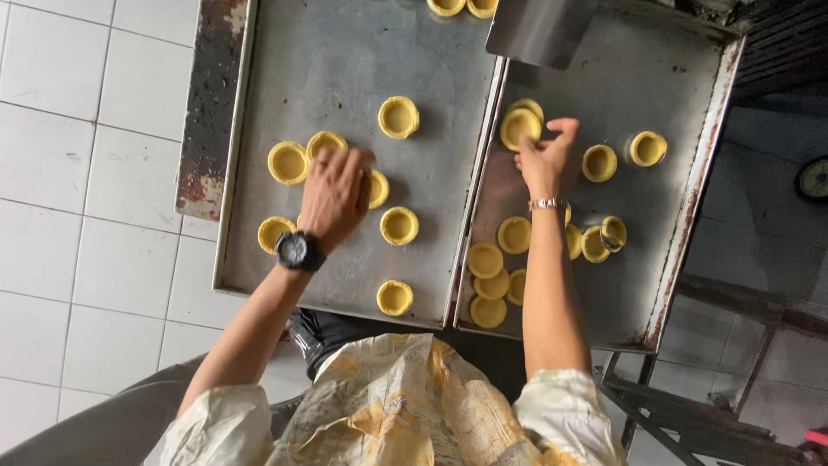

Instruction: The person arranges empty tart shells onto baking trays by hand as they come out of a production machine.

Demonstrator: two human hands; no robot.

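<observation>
Two metal baking trays lie side by side below me. On the left tray [345, 69], my left hand [335, 194], with a black watch on the wrist, rests fingers-down over a yellow tart shell [378, 188]; other shells [287, 162] sit spread around it. On the right tray [655, 78], my right hand [545, 158], wearing a bracelet, pinches the edge of a tart shell [520, 128]. A cluster of shells [496, 280] lies near that tray's front, some tipped over [604, 237].
A white tiled floor [78, 216] lies to the left. A rusty ledge [211, 103] borders the left tray. A metal scoop-like sheet [539, 30] overhangs the trays at the top. A metal frame [690, 406] stands at the lower right.
</observation>
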